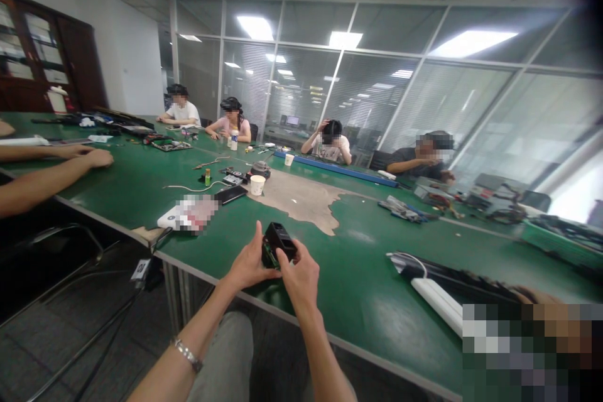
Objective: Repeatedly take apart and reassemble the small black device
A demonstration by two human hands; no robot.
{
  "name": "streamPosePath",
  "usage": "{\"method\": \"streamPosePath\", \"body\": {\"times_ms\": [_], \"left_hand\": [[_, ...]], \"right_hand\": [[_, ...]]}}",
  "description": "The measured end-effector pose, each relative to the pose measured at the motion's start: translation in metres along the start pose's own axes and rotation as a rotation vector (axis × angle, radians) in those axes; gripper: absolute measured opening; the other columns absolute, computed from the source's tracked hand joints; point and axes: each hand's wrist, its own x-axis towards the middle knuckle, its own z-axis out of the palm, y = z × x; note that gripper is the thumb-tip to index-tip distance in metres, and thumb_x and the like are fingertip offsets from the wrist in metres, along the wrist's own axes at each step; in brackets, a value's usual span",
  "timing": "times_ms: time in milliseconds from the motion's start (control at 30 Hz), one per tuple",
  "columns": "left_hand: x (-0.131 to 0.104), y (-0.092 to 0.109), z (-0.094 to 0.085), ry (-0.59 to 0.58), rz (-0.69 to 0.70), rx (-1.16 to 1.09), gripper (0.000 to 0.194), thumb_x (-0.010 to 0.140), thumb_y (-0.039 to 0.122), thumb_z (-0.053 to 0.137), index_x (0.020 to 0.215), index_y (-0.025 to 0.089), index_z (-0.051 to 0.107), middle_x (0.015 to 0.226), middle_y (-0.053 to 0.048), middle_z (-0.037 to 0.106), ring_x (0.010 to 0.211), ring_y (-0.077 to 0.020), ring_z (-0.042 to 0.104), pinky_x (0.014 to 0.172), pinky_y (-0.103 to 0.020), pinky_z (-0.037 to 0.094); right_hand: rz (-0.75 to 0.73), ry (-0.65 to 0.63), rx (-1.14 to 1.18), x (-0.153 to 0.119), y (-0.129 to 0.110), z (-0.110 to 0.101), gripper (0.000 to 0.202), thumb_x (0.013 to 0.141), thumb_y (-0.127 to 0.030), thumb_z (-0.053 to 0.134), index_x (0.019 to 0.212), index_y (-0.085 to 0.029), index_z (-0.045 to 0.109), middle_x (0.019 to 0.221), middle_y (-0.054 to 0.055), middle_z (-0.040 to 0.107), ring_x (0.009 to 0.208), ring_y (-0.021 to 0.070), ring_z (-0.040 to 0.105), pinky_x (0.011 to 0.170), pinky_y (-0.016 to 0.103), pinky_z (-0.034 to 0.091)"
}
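Observation:
Both of my hands hold a small black device [281, 237] just above the near edge of the green table [355, 276]. Its casing looks boxy, with a green circuit board showing on the lower left side. My left hand [249, 260] grips it from the left, thumb pointing up along its side. On the right, my right hand [301, 270] has its thumb on the front and its fingers around the far side. The fingers behind the device are partly hidden.
Beyond the device stand a paper cup [257, 185] and a black phone [230, 195]. A white power bank [170, 218] lies left. At right are a white strip [438, 304], pliers [405, 208] and a green basket [556, 244]. Another person's hands [89, 156] rest at left.

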Motion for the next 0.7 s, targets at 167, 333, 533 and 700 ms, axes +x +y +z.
{"method": "streamPosePath", "body": {"times_ms": [167,333,533,700], "left_hand": [[0.002,-0.003,0.003,0.003,0.042,0.046,0.137,0.063,0.045,0.08,0.146,0.018,-0.025,0.146,-0.021,0.035,0.133,-0.0345,0.039,0.106,-0.055,0.035],[0.003,-0.007,0.005,0.008,0.067,0.136,0.138,0.059,0.045,0.08,0.147,0.016,-0.023,0.155,-0.024,0.014,0.142,-0.0394,0.019,0.111,-0.059,0.025],[0.002,-0.01,0.005,0.0,0.099,0.141,0.132,0.061,0.04,0.077,0.148,0.014,-0.018,0.156,-0.022,0.008,0.143,-0.0394,0.015,0.112,-0.058,0.022],[0.003,-0.011,0.006,-0.006,0.096,0.154,0.129,0.061,0.032,0.074,0.148,0.013,-0.02,0.155,-0.023,0.015,0.141,-0.0385,0.021,0.112,-0.056,0.025]], "right_hand": [[-0.056,-0.06,-0.1,-0.001,-0.004,0.0,0.044,0.081,-0.038,0.056,0.118,-0.016,0.061,0.108,0.011,0.068,0.096,0.0245,0.065,0.086,0.035,0.047],[-0.063,-0.101,-0.188,-0.005,0.001,0.003,0.047,0.079,-0.037,0.058,0.121,-0.016,0.06,0.108,0.013,0.068,0.101,0.0278,0.063,0.087,0.037,0.047],[-0.067,-0.115,-0.248,-0.01,0.007,0.004,0.065,0.075,-0.041,0.064,0.131,-0.01,0.053,0.12,0.019,0.062,0.111,0.0351,0.057,0.091,0.043,0.044],[-0.032,-0.102,-0.212,-0.016,0.012,0.01,0.057,0.076,-0.041,0.063,0.124,-0.012,0.058,0.115,0.018,0.064,0.106,0.0331,0.059,0.089,0.042,0.044]]}}
